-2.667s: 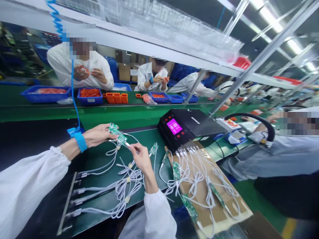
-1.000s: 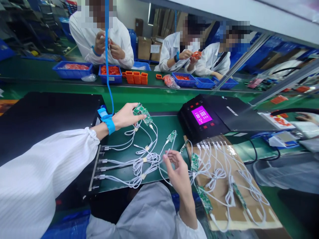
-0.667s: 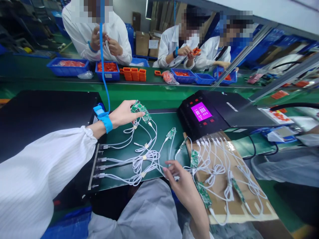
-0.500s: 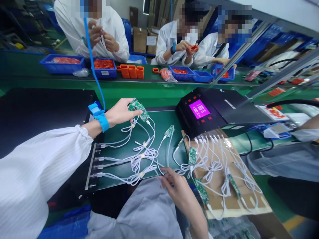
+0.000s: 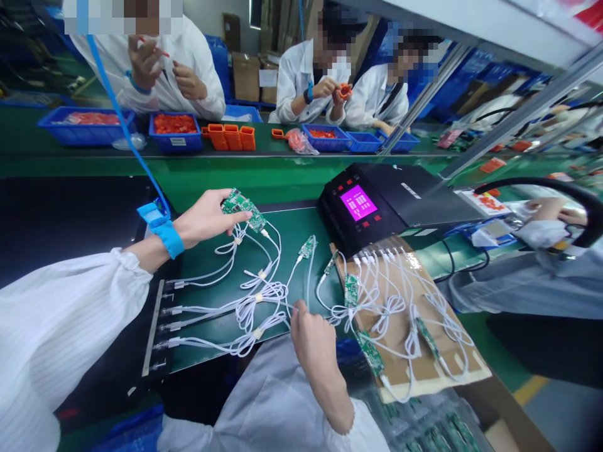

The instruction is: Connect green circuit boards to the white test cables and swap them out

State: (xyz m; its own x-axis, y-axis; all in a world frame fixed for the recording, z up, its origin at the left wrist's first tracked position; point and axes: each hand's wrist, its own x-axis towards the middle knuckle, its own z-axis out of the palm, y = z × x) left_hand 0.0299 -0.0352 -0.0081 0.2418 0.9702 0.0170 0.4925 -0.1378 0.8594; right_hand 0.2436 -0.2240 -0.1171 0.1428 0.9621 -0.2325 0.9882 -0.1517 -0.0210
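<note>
My left hand [image 5: 207,216], wearing a blue wrist strap [image 5: 162,229], is closed on green circuit boards [image 5: 242,210] above the green mat [image 5: 211,361]. A white cable [image 5: 277,242] is plugged into the lower end of the held boards. At the mat's front edge, my right hand [image 5: 315,345] has its fingers pinched together on a white cable [image 5: 288,298]; the fingertips partly hide it. A small circuit board [image 5: 307,248] with a cable attached lies on the mat beyond that hand. Bundled white cables [image 5: 259,298] lie between my hands, running from a metal connector strip [image 5: 154,326] at the left.
A black tester [image 5: 372,201] with a lit magenta screen stands at the right. Cables and boards lie on cardboard [image 5: 391,301] before it. Bagged boards [image 5: 433,427] sit lower right. Across the line, co-workers handle orange parts behind blue bins [image 5: 176,141]. A metal post [image 5: 424,100] slants overhead.
My right hand has gone from loosely parted fingers to a pinch at the cable. My left hand keeps the boards. The view has shifted, so the scene sits further left.
</note>
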